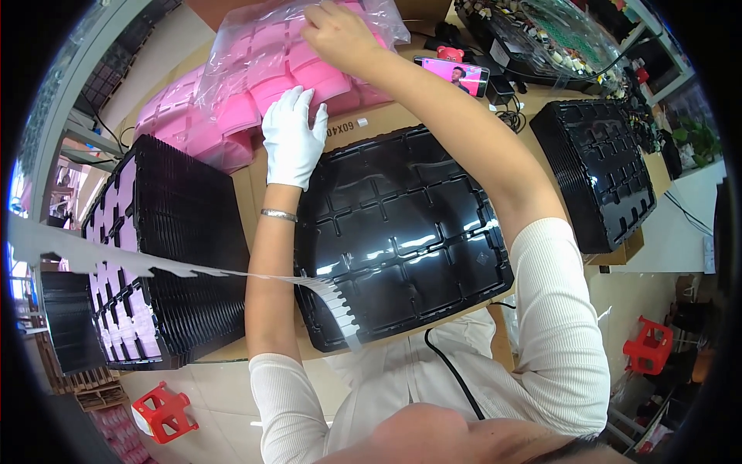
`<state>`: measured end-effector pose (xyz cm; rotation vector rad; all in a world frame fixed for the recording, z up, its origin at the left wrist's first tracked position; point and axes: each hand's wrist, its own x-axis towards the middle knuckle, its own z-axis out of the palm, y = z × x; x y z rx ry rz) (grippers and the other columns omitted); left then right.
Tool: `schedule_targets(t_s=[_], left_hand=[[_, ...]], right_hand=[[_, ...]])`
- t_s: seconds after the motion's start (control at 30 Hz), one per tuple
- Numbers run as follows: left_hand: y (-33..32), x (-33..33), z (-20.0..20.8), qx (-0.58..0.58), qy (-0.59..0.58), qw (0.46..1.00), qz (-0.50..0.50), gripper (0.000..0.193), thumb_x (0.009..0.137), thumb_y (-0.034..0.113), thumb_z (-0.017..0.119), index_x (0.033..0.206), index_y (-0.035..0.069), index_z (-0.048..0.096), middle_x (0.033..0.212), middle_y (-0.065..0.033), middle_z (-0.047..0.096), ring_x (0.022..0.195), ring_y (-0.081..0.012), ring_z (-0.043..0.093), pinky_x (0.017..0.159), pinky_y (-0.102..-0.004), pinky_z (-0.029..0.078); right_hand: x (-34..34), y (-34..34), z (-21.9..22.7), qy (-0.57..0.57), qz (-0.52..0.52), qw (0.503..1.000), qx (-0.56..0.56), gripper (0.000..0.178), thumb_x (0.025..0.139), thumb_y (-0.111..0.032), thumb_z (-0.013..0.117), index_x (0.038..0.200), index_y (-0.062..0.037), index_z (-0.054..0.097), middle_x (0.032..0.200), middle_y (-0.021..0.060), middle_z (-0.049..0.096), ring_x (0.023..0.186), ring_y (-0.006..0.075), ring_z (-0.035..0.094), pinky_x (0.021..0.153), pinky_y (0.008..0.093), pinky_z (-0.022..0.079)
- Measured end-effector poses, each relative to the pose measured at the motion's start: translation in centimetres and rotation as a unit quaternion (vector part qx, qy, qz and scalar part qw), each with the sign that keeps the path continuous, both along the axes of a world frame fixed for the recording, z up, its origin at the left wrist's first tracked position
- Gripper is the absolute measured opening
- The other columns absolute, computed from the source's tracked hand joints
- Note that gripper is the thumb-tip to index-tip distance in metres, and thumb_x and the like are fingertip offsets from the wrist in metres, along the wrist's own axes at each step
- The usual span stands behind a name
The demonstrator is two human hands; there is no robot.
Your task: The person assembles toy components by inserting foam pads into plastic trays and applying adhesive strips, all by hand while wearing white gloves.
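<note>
My left hand [294, 139], in a white glove, reaches to the near edge of the pink foam pieces [325, 80] with its fingers stretched out. Higher up, my bare right hand [340, 36] has its fingers curled at the clear plastic bag [259, 42] that partly covers the foam. Its fingertips are partly hidden, but they seem to grip the film. Below my hands lies a wide black plastic tray [402, 232] with moulded compartments. A white jagged-edged strip [193, 268] crosses from the left over my left forearm onto the tray.
A tall stack of black trays [193, 263] with pinkish tops stands at left, another black stack [599, 170] at right. More pink foam [174, 112] lies at the back left. A phone [456, 75], cables [510, 116] and a bin of small parts [549, 39] sit behind.
</note>
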<state>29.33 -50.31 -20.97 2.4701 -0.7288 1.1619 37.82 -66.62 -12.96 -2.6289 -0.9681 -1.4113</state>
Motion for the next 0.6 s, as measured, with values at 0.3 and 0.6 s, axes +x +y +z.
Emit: schedule_targets(t_s=[0.3, 0.6], left_hand=[[-0.2, 0.1, 0.0, 0.037, -0.038, 0.998, 0.025, 0.059, 0.075, 0.032, 0.075, 0.122, 0.004, 0.055, 0.122, -0.0164, 0.058, 0.118, -0.0328, 0.051, 0.103, -0.0474, 0.033], [0.7, 4.4, 0.8, 0.102, 0.019, 0.975, 0.196, 0.114, 0.062, 0.065, 0.073, 0.148, 0.008, 0.024, 0.151, -0.0138, 0.029, 0.141, -0.0331, 0.023, 0.109, -0.0641, 0.009]], right_hand=[[1.9, 0.2, -2.1, 0.154, 0.054, 0.986, -0.01, 0.04, 0.071, -0.024, 0.075, 0.102, -0.0033, 0.06, 0.105, 0.0159, 0.064, 0.1, 0.0324, 0.061, 0.089, 0.0436, 0.048], [2.0, 0.0, 0.8, 0.375, 0.088, 0.922, -0.036, 0.033, 0.067, -0.017, 0.078, 0.096, -0.0052, 0.067, 0.091, 0.015, 0.067, 0.087, 0.0318, 0.064, 0.078, 0.0406, 0.049]])
